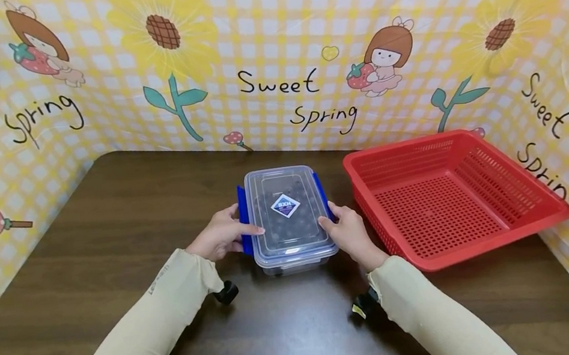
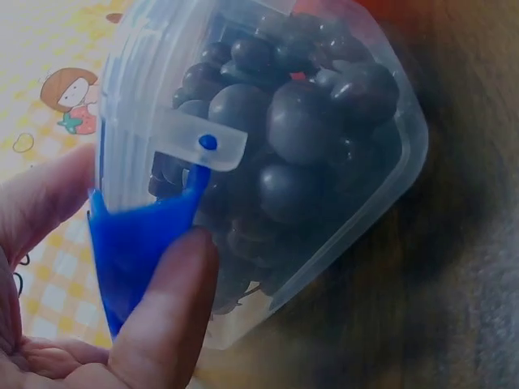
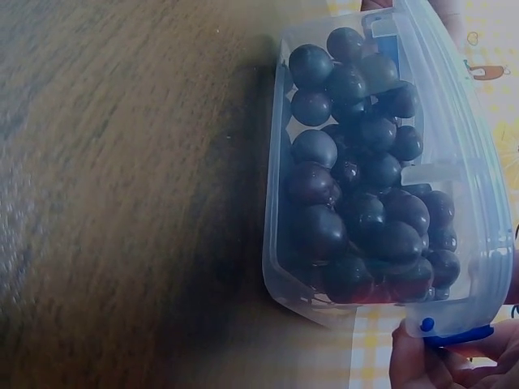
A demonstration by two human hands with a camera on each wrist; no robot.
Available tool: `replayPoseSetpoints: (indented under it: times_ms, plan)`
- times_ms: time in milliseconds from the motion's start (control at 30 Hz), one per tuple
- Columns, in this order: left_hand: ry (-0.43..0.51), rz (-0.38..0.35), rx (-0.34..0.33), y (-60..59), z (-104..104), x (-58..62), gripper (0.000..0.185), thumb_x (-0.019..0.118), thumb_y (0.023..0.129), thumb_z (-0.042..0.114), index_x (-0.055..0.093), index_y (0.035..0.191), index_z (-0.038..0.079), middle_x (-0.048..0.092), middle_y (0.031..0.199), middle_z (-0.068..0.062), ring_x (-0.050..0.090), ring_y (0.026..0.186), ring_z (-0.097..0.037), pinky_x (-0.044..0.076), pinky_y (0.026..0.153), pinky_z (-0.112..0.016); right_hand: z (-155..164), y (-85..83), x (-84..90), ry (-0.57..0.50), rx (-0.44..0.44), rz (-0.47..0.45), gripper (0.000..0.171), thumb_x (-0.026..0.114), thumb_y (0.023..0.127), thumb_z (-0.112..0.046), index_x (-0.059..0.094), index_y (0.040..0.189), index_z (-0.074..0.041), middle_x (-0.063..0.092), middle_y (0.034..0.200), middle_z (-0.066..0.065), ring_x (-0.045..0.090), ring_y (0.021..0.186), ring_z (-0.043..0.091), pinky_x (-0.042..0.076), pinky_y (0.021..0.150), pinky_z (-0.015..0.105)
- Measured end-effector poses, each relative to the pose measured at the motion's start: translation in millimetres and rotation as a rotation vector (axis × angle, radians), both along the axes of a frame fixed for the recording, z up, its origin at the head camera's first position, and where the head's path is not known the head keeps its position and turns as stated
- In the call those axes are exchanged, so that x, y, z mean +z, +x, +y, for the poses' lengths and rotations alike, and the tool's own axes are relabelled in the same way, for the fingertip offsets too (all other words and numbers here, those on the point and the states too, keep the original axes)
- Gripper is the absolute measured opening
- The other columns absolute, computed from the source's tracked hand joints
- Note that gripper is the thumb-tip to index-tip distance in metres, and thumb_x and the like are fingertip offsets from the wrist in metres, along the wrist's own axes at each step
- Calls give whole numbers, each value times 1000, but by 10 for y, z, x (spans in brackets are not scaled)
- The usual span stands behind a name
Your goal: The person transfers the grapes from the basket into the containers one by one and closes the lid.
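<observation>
A clear plastic food container (image 1: 294, 243) with a see-through lid and a diamond-shaped label sits at the middle of the table. Dark round fruits like grapes (image 3: 377, 170) fill much of it, seen through its wall. My left hand (image 1: 220, 235) holds its left side, thumb on the lid, fingers at the blue clip (image 2: 146, 251), which juts outward. On the opposite side my right hand (image 1: 349, 232) grips the edge, its thumb over the lid's rim, by the other blue clip (image 3: 458, 335). Some fingers of both hands are hidden beside or beneath the container.
To the right stands a red perforated plastic basket (image 1: 502, 250), close to my right hand. The dark wooden table (image 1: 155, 189) meets a yellow checked, printed cloth (image 1: 264, 34) at the back and sides. Small black devices (image 1: 226, 293) are worn at both wrists.
</observation>
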State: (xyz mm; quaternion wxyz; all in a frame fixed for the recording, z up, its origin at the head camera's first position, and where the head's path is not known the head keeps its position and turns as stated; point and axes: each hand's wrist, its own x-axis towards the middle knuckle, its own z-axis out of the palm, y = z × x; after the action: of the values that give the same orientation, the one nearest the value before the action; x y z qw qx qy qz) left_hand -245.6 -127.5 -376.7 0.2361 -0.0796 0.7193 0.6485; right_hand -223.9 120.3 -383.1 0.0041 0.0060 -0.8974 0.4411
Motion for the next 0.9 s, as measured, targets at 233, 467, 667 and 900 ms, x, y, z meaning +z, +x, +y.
replayPoseSetpoints:
  times_ms: [233, 467, 667, 900]
  plan:
    - [-35, 8, 6, 5, 37, 35, 87, 71, 86, 5, 16, 153, 4, 60, 121, -26, 70, 85, -27, 57, 73, -40, -16, 10, 13, -3, -8, -20, 54, 62, 93, -12, 43, 139, 8, 58, 113, 27, 57, 99, 33, 47, 94, 45]
    - [-103, 62, -43, 0, 69, 80, 68, 67, 88, 4, 33, 146, -1, 60, 121, -25, 68, 88, -31, 57, 71, -40, -18, -1, 4, -4, -8, -13, 54, 63, 93, -13, 43, 139, 7, 58, 112, 26, 57, 95, 32, 49, 92, 44]
    - [-147, 98, -75, -3, 81, 111, 53, 63, 89, -1, 42, 137, -5, 60, 119, -27, 68, 88, -34, 57, 70, -42, -32, -16, -11, -20, -7, -44, 55, 62, 93, -15, 41, 141, 4, 58, 114, 24, 58, 93, 30, 50, 91, 42]
    - [-182, 95, -98, 2, 167, 146, 52, 60, 90, -4, 37, 136, -9, 54, 120, -29, 64, 100, -42, 55, 74, -48, -26, 15, 29, 5, -22, -46, 54, 62, 93, -13, 42, 139, 7, 57, 119, 27, 59, 99, 32, 49, 93, 44]
